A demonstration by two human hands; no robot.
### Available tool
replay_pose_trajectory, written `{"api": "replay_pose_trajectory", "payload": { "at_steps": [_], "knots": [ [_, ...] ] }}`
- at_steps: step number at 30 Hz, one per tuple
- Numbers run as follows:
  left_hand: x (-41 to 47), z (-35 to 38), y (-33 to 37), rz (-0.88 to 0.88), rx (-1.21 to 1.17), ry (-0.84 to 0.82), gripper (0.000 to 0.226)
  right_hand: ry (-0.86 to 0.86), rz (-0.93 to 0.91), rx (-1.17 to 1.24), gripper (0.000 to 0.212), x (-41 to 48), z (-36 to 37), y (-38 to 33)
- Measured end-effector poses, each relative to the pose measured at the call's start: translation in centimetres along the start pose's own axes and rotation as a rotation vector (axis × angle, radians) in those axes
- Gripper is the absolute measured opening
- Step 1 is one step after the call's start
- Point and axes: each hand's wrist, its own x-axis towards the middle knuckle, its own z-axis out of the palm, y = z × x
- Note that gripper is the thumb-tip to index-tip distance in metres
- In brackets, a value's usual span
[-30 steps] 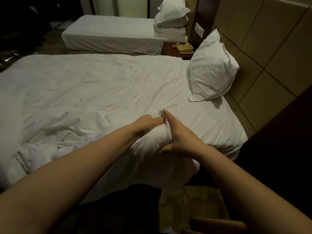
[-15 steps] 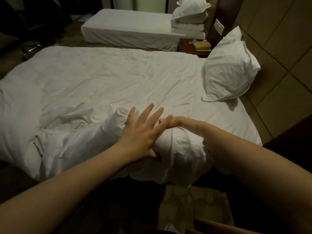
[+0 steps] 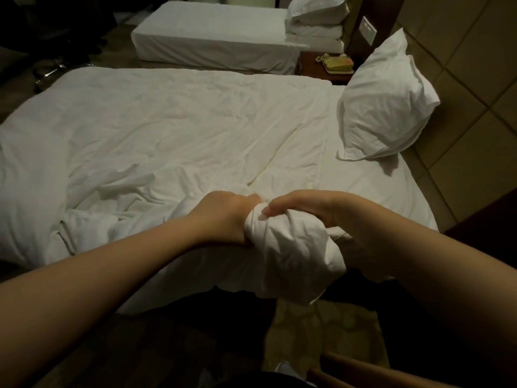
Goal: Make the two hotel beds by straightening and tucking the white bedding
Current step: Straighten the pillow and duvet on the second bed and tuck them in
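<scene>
At the near bed's (image 3: 377, 189) edge, a left hand (image 3: 223, 217) and right hand (image 3: 324, 211) curl fingers tightly around a bunched corner of the duvet (image 3: 288, 247), likely soft, light and limp, best gripped at its hem.

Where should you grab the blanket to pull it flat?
Likely the bunched near corner of the blanket, from this near side, where the left hand and right hand grip it: it overhangs the edge, and creases run from there.
</scene>
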Motion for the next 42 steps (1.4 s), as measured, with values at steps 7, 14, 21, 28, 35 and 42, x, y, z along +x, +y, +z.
{"api": "replay_pose_trajectory", "payload": {
  "at_steps": [7, 14, 21, 28, 35, 42],
  "knots": [
    [2.8, 0.2, -2.5, -0.119, -0.391, -0.358, 0.028, 0.598, -0.284, -1.432, 0.11, -1.4, 4.3, 0.8],
    [1.9, 1.6, -3.9, -0.106, -0.879, -0.649, 0.059, 0.698, -0.471, -1.408, 0.091, 1.6, 6.2, 4.2],
    [1.6, -0.9, -2.8, 0.067, -0.196, -0.538, 0.092, 0.231, -0.183, -0.922, 0.047, 1.6, 3.0, 1.6],
    [-2.1, 0.6, 0.4, 0.196, 0.161, -0.07, 0.116, -0.38, 0.111, -0.136, 0.04, 1.9, 0.9, 1.1],
    [-1.1, 2.5, 0.1, 0.041, -0.104, -0.253, 0.064, -0.261, 0.238, -0.294, 0.081, 2.7, 1.0, 1.5],
    [-1.0, 3.8, -2.2, -0.154, -0.531, -0.438, 0.064, 0.29, -0.356, -1.743, 0.112, -1.4, 2.8, 4.3]
  ]
}}
